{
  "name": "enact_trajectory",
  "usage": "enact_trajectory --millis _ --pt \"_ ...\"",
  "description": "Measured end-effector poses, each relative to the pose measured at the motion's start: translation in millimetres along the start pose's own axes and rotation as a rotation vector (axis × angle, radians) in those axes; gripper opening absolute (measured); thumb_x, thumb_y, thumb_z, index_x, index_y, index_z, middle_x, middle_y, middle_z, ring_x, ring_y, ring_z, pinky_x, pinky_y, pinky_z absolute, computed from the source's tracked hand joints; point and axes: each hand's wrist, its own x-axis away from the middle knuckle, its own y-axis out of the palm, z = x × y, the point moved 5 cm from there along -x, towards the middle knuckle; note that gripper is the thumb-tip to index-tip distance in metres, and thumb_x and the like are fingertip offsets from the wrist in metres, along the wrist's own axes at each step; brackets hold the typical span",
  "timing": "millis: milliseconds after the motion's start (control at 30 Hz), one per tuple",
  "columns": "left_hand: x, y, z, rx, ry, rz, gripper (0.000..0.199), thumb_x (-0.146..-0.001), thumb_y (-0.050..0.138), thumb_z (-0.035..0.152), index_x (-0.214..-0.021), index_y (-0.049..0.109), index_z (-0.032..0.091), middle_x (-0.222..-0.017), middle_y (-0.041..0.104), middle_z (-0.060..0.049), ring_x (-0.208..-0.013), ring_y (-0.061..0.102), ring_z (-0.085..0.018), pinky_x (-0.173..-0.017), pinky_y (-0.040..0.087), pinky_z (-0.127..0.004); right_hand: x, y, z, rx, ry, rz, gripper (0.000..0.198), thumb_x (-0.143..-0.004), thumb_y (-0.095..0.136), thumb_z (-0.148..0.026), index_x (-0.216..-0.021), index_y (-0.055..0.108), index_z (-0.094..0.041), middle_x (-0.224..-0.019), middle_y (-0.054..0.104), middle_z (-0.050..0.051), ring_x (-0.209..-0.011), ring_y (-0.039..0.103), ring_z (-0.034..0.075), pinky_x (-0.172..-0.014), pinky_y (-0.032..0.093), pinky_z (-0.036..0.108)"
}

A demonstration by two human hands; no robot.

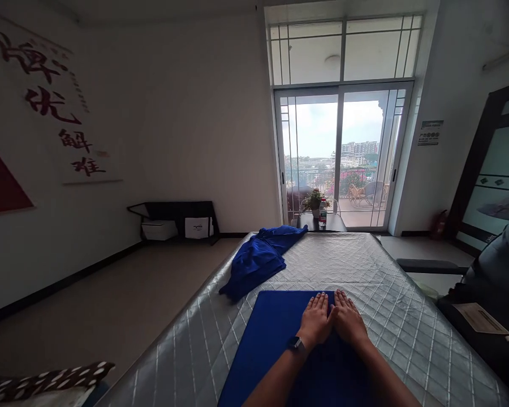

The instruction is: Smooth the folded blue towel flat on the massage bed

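Silver quilted tablecover (407, 316) carries the flat blue cloth (267, 345) toward its near edge, where your left hand (316, 321) and right hand (350, 321) lie palm-down, fingers together, so light, even pressure should best keep it smooth.

Silver quilted cover (407, 316) carries flat blue fabric (271, 345), crumpled cloth (258, 257)
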Motion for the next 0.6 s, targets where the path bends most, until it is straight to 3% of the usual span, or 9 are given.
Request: enact_trajectory --millis 367,467,600 --pt "58.6 -45.5 -166.3 -0.238 -0.313 0.093 0.082 -0.102 0.010 0.063 -0.155 0.037 0.006 -0.162 0.038 -0.016 -0.153 0.031 -0.028 -0.125 0.029 -0.047 -3.1 0.3 -1.2 -0.039 0.045 0.015 0.067 -0.102 0.017 -0.038 -0.159 0.023 -0.006 -0.168 0.021 0.010 -0.156 0.014 0.018 -0.127 0.010 0.038" --pt "68.4 -49.0 -187.1 -0.252 -0.340 0.141 0.084 -0.102 0.012 0.065 -0.155 0.038 0.006 -0.162 0.038 -0.018 -0.152 0.033 -0.029 -0.123 0.031 -0.048 -3.4 1.1 -1.6 -0.029 0.051 0.013 0.066 -0.101 0.018 -0.038 -0.160 0.023 -0.006 -0.168 0.021 0.011 -0.156 0.014 0.018 -0.127 0.011 0.038" --pt "72.1 -48.9 -188.2 -0.270 -0.316 0.203 0.087 -0.101 0.012 0.067 -0.154 0.039 0.004 -0.161 0.039 -0.021 -0.150 0.035 -0.030 -0.122 0.032 -0.046 -2.0 -2.4 -5.5 -0.007 0.057 0.016 0.066 -0.101 0.019 -0.037 -0.159 0.025 -0.006 -0.168 0.022 0.011 -0.156 0.015 0.019 -0.126 0.011 0.038"
